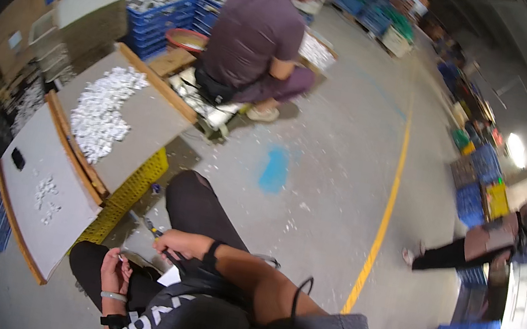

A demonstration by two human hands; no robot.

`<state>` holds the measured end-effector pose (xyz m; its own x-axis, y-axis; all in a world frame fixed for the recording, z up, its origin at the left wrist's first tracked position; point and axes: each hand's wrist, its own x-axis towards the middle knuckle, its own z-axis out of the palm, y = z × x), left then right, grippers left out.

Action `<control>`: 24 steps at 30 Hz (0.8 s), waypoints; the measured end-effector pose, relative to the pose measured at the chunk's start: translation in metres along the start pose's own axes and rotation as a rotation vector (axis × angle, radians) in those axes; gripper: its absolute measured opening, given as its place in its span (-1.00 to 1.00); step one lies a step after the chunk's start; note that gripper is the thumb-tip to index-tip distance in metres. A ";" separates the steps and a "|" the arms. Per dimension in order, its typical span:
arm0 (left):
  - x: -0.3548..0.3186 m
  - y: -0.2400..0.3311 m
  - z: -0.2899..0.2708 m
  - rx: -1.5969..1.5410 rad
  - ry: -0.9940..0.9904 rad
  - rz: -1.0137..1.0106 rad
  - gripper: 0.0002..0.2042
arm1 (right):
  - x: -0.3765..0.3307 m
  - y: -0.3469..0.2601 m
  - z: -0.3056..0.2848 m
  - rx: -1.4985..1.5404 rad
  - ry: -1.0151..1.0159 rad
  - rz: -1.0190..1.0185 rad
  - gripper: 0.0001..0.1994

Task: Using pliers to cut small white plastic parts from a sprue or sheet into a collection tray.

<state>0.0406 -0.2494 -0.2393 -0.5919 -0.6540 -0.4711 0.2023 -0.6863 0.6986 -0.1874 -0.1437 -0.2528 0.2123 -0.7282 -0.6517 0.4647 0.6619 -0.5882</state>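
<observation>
Over my lap, my left hand (114,273) is closed, its fingertips pinching a small white piece (120,257). My right hand (180,244) is wrapped round a slim hand tool (152,227) with yellow and dark parts, its thin end pointing away to the upper left; its exact kind is too small to tell. The two hands are apart. A white scrap (169,277) lies against my dark clothes beneath the right hand. To the left stands a grey tray table (69,237) with wooden edges, bearing a small scatter of white pieces (48,198) and a black flat object (17,159).
Beyond it, another board (159,124) carries a large heap of white pieces (103,108). A yellow perforated crate (124,197) sits beneath. A seated person (256,39) works ahead; another person (493,239) stands at right. Blue crates (155,23) hold more pieces. A yellow line (382,231) crosses the floor.
</observation>
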 end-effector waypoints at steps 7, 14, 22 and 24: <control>-0.046 0.063 -0.034 0.008 0.121 0.256 -0.84 | -0.116 -0.043 0.003 0.303 -0.122 -0.196 -0.76; -0.072 0.096 -0.050 0.047 0.246 0.359 -0.86 | -0.150 -0.122 -0.014 0.146 -0.082 -0.288 -0.73; -0.049 0.034 -0.006 -0.013 0.160 0.242 -0.88 | -0.068 -0.077 0.002 0.041 -0.175 -0.136 -0.75; -0.045 0.021 -0.001 0.029 0.112 0.213 -0.88 | -0.043 -0.055 -0.004 0.053 -0.204 -0.064 -0.76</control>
<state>0.0720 -0.2345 -0.2040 -0.4480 -0.8153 -0.3668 0.2899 -0.5205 0.8031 -0.2253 -0.1477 -0.1945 0.3480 -0.7927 -0.5006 0.5259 0.6071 -0.5957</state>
